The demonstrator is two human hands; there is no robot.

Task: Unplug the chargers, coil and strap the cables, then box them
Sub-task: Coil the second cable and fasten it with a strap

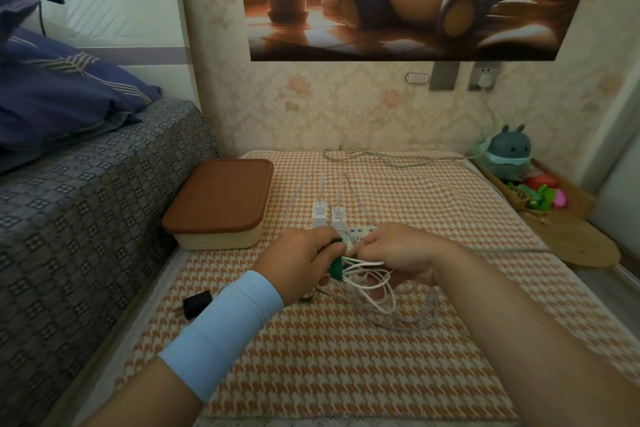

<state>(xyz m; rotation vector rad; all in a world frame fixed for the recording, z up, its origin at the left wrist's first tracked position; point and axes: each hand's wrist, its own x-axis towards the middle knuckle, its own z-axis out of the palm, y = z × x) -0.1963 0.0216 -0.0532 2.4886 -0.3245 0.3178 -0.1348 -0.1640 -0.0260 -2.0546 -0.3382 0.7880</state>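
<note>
Left hand pinches the green strap around the coiled white cable. Right hand grips the loops, evidently keeping them bunched for fastening, just above the checked mat. Two white chargers sit plugged into the power strip. The lidded box stands closed nearby.

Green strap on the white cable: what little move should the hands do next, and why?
Probably wrap it snug and fasten it. The left hand pinches the green strap at the coiled white cable, and the right hand holds the loops gathered, yet some splay loose below.
</note>
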